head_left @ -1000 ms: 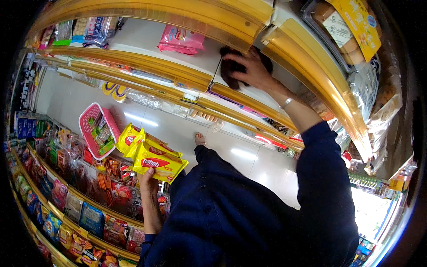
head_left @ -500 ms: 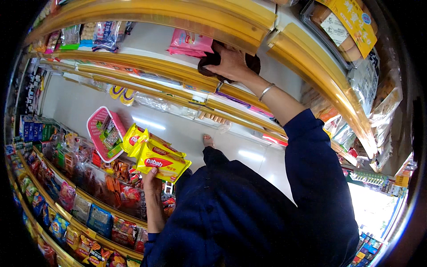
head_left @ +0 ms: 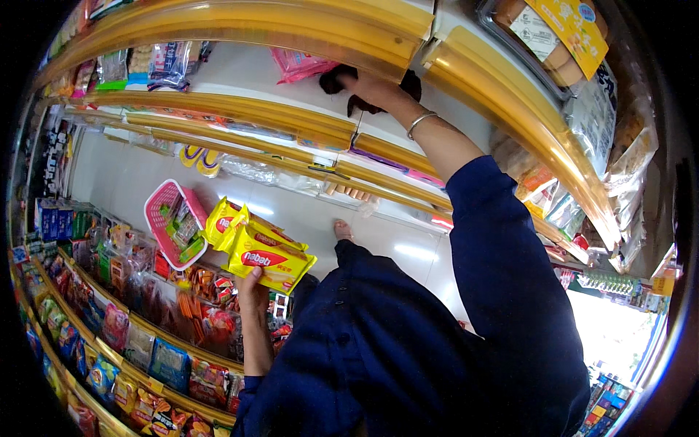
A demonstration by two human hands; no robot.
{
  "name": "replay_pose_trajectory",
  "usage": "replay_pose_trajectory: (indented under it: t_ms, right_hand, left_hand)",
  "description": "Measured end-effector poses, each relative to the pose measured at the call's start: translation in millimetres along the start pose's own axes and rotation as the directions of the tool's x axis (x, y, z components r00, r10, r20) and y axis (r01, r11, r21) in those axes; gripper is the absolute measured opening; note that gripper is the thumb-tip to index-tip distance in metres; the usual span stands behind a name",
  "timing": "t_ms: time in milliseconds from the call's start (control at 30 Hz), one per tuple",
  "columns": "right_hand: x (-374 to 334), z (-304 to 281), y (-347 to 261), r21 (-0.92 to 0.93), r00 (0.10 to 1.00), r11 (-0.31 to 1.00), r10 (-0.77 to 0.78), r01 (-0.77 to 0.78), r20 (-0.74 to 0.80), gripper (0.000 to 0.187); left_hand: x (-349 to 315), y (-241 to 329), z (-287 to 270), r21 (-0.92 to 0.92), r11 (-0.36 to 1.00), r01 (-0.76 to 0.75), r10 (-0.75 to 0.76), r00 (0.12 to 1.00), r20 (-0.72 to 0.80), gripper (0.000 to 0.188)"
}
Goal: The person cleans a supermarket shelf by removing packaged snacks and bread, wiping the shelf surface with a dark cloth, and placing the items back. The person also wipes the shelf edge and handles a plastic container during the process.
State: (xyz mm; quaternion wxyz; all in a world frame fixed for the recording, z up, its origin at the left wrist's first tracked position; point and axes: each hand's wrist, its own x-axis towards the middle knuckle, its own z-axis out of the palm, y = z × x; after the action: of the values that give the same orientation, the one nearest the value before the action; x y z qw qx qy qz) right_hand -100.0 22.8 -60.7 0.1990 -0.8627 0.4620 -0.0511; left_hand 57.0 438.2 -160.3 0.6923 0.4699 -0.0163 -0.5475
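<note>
Plainly, at least three yellow snack packs (head_left: 273, 261) are gripped in the left hand (head_left: 253, 288), fanned out and overlapping, with the thumb laid over the lower edge of the front one; whether more are hidden beneath cannot be told. By the right hand (head_left: 370, 89), one dark cloth (head_left: 361, 106) is covered in part on the upper shelf (head_left: 247, 73); the fingers are blurred, so whether the cloth is clenched or merely pressed cannot be told. One silver bracelet (head_left: 421, 124) is worn on the right wrist. One pink package (head_left: 300, 64) is seen just left of the cloth on the same shelf, and at least three bagged goods (head_left: 171, 64) are stood farther left. One pink basket (head_left: 194, 206) is seen just left of the yellow packs, with several packets inside, too overlapped to be counted. One clear tray (head_left: 557, 44) with a yellow label is placed at the upper right. One foot (head_left: 342, 231) is shown on the pale floor (head_left: 302, 211).
</note>
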Motion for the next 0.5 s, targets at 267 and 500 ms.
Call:
replay_pose_trajectory:
  t_ms: [267,500]
  right_hand:
    - [-35,18,3,-0.409,0.921,0.893,-0.304,0.188,-0.241,0.078]
    - [13,5,68,-0.238,0.929,0.957,-0.232,0.164,-0.29,0.047]
  left_hand:
    - [-17,-15,-18,-0.009,1.0,-0.009,0.008,0.997,-0.077,0.063]
    - [-19,-12,-11,-0.043,0.999,0.012,-0.015,0.997,-0.072,0.062]
